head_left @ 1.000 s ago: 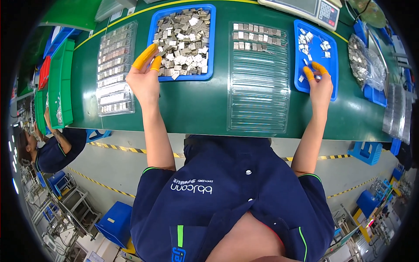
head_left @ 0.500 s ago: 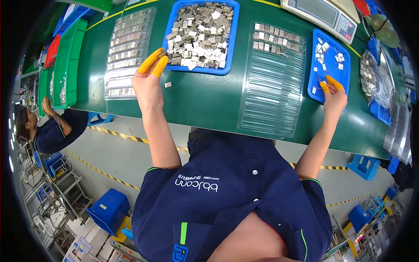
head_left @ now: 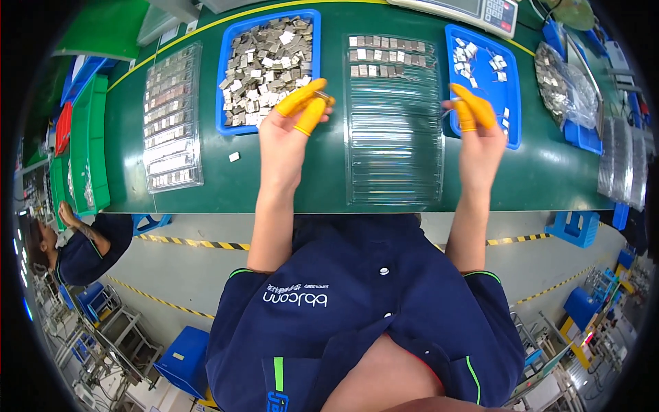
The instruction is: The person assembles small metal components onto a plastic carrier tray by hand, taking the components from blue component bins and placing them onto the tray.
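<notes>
My left hand, with yellow finger cots, pinches a small metal housing just right of a blue tray heaped with similar silvery pieces. Yellow cots also cover fingers of my right hand, which is closed on a small white connector with a thin lead, partly hidden and blurred. That hand is at the left edge of a smaller blue tray holding several white wired connectors. Between my hands lies a transparent ribbed tray, its upper rows filled with metal pieces.
Another ribbed tray with filled rows lies at the left. One loose metal piece rests on the green table. A scale stands at the back right, near bagged parts. A co-worker sits far left by green bins.
My left hand has moved right, away from the heaped tray, with the metal housing. My right hand has lifted out of the smaller tray and moved left with a connector. The whole view has shifted.
</notes>
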A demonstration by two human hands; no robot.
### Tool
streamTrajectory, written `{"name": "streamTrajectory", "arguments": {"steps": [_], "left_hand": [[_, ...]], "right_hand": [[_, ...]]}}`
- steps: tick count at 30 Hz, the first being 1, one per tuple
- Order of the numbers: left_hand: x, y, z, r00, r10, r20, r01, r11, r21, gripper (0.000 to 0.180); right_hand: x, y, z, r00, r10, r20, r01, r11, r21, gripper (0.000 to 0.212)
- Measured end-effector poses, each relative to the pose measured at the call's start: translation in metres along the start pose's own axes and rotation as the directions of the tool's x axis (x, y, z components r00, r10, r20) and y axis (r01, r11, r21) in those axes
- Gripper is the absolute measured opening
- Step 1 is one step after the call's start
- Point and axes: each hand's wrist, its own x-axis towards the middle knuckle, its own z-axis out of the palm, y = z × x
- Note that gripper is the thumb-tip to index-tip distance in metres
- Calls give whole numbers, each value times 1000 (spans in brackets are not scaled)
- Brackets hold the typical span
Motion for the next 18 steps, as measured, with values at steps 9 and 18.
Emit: {"name": "streamTrajectory", "arguments": {"steps": [9, 18], "left_hand": [[-12, -4, 24, 977, -144, 154, 136, 989, 58, 25], [-9, -13, 25, 997, -81, 5, 80, 992, 94, 29]], "right_hand": [[-19, -26, 37, 914, 307, 264, -382, 870, 312, 22], [-22, -21, 43, 913, 318, 256, -380, 890, 250, 22]]}}
